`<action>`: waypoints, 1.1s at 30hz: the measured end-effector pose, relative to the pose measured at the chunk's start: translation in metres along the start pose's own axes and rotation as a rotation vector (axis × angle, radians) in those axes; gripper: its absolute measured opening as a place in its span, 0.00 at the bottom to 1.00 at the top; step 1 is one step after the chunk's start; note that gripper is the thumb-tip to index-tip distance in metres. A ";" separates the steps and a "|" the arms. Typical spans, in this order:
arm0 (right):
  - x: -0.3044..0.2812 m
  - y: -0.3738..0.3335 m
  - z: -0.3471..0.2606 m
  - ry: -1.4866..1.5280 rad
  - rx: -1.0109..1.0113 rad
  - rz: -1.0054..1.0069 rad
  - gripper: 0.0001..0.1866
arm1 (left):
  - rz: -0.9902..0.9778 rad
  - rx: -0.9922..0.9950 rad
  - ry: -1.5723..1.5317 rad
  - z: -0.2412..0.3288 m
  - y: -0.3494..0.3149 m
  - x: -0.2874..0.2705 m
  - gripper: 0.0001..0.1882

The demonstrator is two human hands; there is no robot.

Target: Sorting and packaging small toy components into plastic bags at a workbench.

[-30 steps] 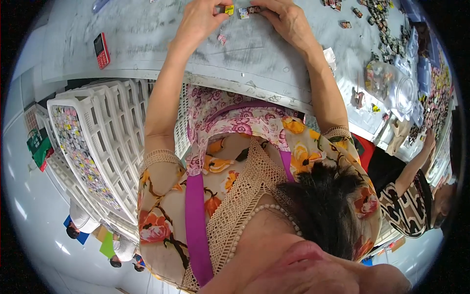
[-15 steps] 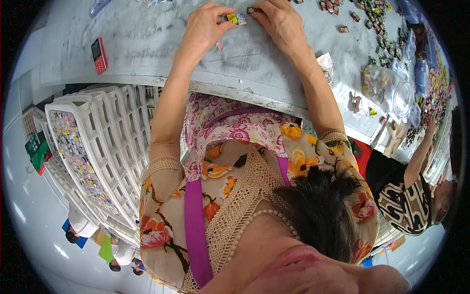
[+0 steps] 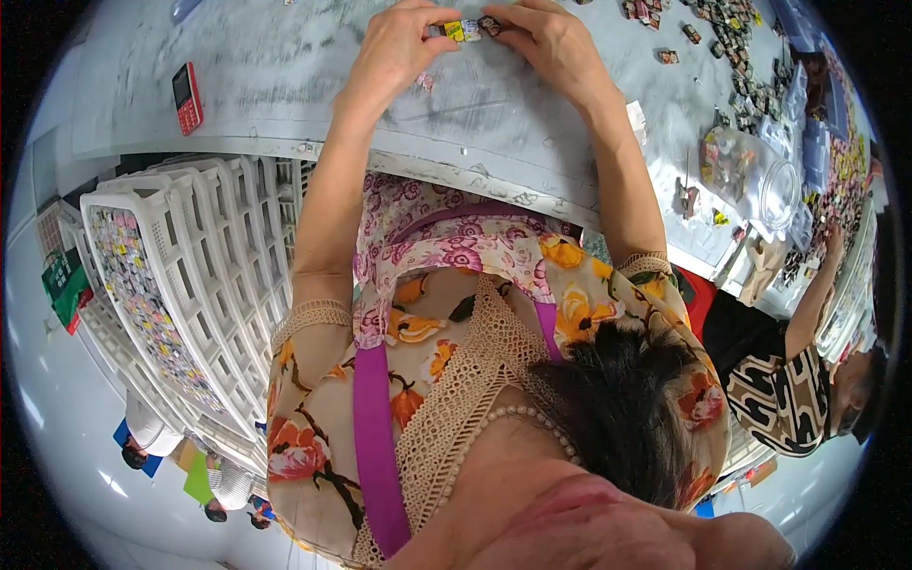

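My left hand point(image 3: 391, 57) pinches a short row of small printed pieces, a yellow one point(image 3: 455, 31) and a white-and-blue one point(image 3: 471, 29), between thumb and fingers over the far part of the table. At the row's right end, a small dark printed piece point(image 3: 489, 26) is in the pinch of my right hand point(image 3: 559, 52). The dark piece appears to touch the row; whether they are joined I cannot tell. A small pink piece point(image 3: 425, 83) lies on the grey table point(image 3: 475, 123) just below my left hand.
A red phone point(image 3: 187, 98) lies at left. At right are loose dark printed pieces point(image 3: 746, 90), a clear plastic jar point(image 3: 750, 176) and a white scrap point(image 3: 636, 122). White crates point(image 3: 209, 275) stand below the table's left edge. A co-worker point(image 3: 779, 385) is at far right.
My right hand's dark piece has come up against the end of the row in my left hand, closing the gap. Both hands stay in nearly the same place.
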State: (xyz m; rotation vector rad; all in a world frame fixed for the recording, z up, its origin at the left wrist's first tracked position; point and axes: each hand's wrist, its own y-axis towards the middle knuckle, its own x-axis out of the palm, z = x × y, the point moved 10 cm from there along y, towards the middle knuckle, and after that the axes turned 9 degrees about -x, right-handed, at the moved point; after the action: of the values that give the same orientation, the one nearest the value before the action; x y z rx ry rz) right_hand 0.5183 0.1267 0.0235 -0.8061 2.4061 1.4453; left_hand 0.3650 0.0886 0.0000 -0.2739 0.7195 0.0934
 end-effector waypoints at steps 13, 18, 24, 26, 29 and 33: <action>0.028 -0.012 0.027 -0.225 0.318 -0.304 0.08 | 0.081 0.146 0.089 0.007 0.001 0.005 0.12; 0.024 -0.005 0.016 -0.159 0.274 -0.209 0.08 | 0.135 0.171 0.063 0.019 -0.010 -0.005 0.13; 0.014 0.010 -0.040 0.016 -0.017 -0.085 0.11 | 0.221 0.250 0.205 0.011 -0.049 -0.014 0.16; 0.033 -0.001 -0.030 -0.029 0.120 -0.249 0.12 | 0.209 0.156 0.180 -0.002 -0.057 -0.007 0.16; 0.049 -0.010 -0.022 -0.043 0.248 -0.403 0.13 | 0.260 0.195 0.090 -0.015 -0.066 0.000 0.16; 0.045 -0.014 -0.025 -0.042 0.296 -0.385 0.14 | 0.282 0.208 0.122 -0.015 -0.068 0.004 0.16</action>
State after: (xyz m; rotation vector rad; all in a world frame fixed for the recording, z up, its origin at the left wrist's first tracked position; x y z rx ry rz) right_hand 0.4916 0.0842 0.0051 -1.0741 2.2021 0.9267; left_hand 0.3706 0.0187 0.0018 0.0227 0.8792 0.2692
